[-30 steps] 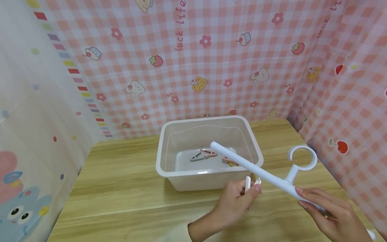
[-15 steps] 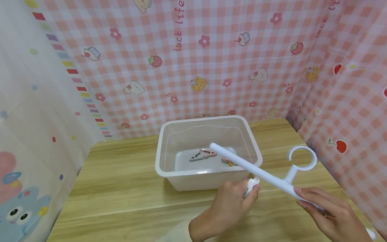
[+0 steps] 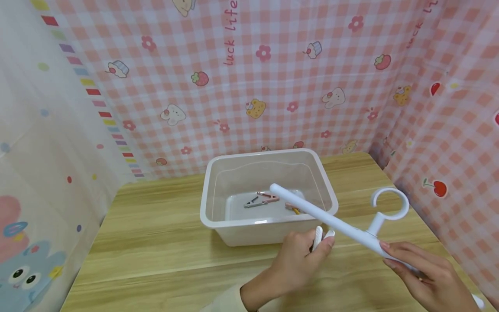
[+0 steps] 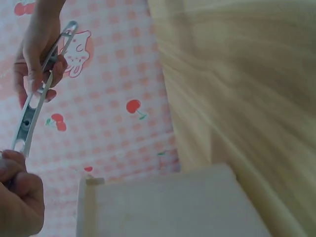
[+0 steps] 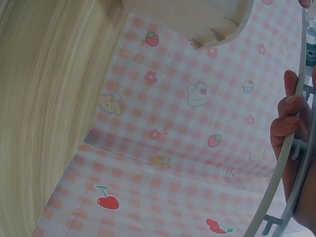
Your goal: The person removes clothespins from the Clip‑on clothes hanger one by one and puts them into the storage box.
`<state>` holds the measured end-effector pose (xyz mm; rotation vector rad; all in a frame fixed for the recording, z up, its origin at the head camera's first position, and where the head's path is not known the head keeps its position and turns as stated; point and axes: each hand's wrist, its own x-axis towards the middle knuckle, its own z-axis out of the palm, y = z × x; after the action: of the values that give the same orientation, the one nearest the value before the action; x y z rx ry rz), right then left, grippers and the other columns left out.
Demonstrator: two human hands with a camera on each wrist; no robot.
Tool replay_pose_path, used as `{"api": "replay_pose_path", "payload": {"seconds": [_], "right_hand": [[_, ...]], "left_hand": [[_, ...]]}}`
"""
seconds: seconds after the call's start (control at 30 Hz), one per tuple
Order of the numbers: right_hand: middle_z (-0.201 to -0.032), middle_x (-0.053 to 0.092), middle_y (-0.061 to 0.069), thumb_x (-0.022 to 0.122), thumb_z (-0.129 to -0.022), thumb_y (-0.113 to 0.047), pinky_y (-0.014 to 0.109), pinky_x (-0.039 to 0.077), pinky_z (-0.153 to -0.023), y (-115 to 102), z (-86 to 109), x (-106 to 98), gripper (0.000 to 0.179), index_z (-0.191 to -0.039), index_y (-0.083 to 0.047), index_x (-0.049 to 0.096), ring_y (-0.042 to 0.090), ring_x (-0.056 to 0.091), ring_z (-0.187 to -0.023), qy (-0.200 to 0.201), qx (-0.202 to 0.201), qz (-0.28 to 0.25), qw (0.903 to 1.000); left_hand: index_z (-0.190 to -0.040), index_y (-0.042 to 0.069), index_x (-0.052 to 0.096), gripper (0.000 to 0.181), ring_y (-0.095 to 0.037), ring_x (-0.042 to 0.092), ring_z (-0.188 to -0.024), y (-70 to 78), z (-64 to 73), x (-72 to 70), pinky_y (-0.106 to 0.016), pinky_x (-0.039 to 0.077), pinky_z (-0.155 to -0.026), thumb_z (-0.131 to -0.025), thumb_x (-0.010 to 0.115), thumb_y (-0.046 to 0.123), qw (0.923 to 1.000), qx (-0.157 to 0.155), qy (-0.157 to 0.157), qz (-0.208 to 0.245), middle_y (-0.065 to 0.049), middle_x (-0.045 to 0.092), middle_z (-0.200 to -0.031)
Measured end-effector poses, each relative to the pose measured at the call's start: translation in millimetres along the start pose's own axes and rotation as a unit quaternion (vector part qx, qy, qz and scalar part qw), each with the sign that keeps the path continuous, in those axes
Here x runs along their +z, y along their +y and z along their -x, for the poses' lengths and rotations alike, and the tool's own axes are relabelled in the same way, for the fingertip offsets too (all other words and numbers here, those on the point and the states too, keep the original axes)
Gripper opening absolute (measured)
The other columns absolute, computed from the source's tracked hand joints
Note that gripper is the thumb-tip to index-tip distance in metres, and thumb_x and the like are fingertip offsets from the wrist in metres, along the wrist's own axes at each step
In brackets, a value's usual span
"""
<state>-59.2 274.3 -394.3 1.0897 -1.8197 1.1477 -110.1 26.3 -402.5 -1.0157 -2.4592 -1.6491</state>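
Note:
My right hand [image 3: 436, 268] grips a white clothes hanger [image 3: 331, 223] by its bar, right of its hook. The hanger is tilted, its left end over the box. My left hand [image 3: 294, 260] pinches a white clothespin [image 3: 320, 238] between thumb and fingers, just below the hanger's bar. The clothespin's two handle ends stand apart; its other end is hidden by the hand. In the left wrist view the hanger [image 4: 29, 118] runs between both hands. In the right wrist view fingers [image 5: 286, 111] curl round the hanger's bar.
A pale plastic box [image 3: 253, 236] stands at the back of the wooden table [image 3: 156, 242]. Several clothespins [image 3: 261, 201] lie on its floor, some hidden behind the hanger. A white object [image 3: 478, 302] shows at the lower right. Checked cloth [image 3: 234, 95] hangs behind the table.
The clothespin's handle ends came together half a second ago and now stand apart again. My left hand turned slightly. The right hand and the hanger have hardly moved.

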Motion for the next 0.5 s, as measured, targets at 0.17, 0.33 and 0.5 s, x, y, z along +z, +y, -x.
{"api": "replay_pose_path", "payload": {"seconds": [0.17,0.33,0.5], "right_hand": [[-0.117,0.073,0.001,0.066,-0.098,-0.009,0.007,0.043,-0.057,0.5,0.2,0.5,0.035,-0.102,0.025,0.067,0.000,0.061,-0.091,0.008,0.000,0.000,1.0000],[-0.118,0.074,0.001,0.067,-0.096,-0.008,0.007,0.044,-0.059,0.4,-0.9,1.3,0.033,-0.101,0.025,0.067,0.002,0.063,-0.093,0.015,-0.005,-0.010,0.9998],[-0.119,0.073,0.001,0.067,-0.096,-0.007,0.007,0.044,-0.060,0.3,-2.4,2.3,0.032,-0.101,0.025,0.067,0.001,0.064,-0.095,0.018,-0.012,-0.018,0.9996]], "left_hand": [[-0.091,-0.012,0.064,0.037,0.006,0.033,-0.049,0.3,-3.5,0.5,-0.014,0.024,-0.045,-0.105,0.054,0.020,0.9751,-0.070,-0.053,0.204,-0.007,0.042,-0.056],[-0.100,-0.024,0.054,0.043,0.002,0.038,-0.046,-1.8,-5.5,0.8,-0.015,0.026,-0.044,-0.106,0.050,0.018,0.9264,-0.117,-0.085,0.348,0.002,0.044,-0.055],[-0.104,-0.027,0.049,0.046,0.002,0.036,-0.044,-2.4,-5.8,0.2,-0.015,0.024,-0.044,-0.106,0.048,0.019,0.9084,-0.139,-0.099,0.382,0.012,0.044,-0.053]]}}
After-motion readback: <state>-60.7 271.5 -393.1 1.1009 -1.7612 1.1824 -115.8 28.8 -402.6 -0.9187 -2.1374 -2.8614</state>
